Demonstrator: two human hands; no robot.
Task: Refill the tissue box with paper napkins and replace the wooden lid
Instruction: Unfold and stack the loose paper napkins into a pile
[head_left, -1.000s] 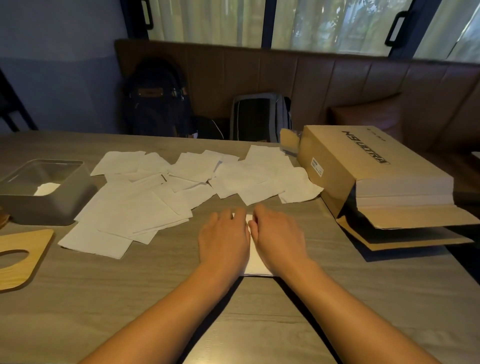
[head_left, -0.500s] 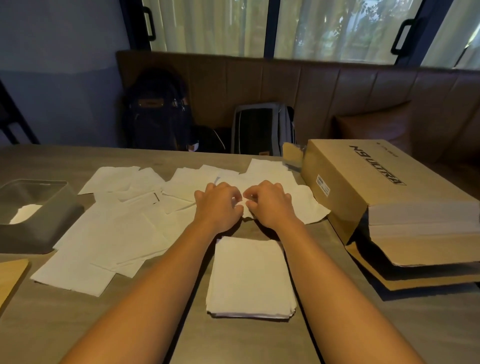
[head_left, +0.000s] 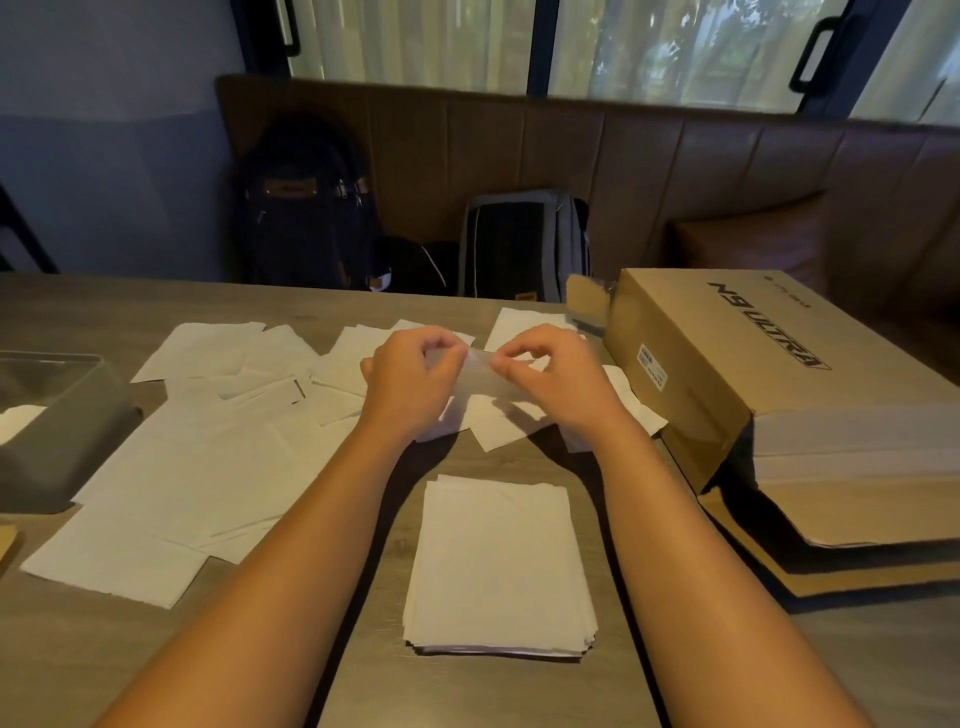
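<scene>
A neat stack of white napkins (head_left: 497, 566) lies on the table between my forearms. Beyond it, my left hand (head_left: 410, 384) and my right hand (head_left: 558, 382) pinch the two top corners of one napkin (head_left: 485, 376), lifted off the scattered loose napkins (head_left: 208, 447). The grey tissue box (head_left: 57, 441) stands open at the left edge, with a bit of white paper inside. A corner of the wooden lid (head_left: 6, 543) shows at the far left edge.
A large cardboard box (head_left: 769, 384) with open flaps lies at the right on the wooden table (head_left: 311, 649). Two backpacks (head_left: 306, 208) lean on the brown bench behind the table.
My hands left the stack, reached forward into the loose napkins and raised one napkin by its corners. The view tilted, so the box and lid slid toward the left edge.
</scene>
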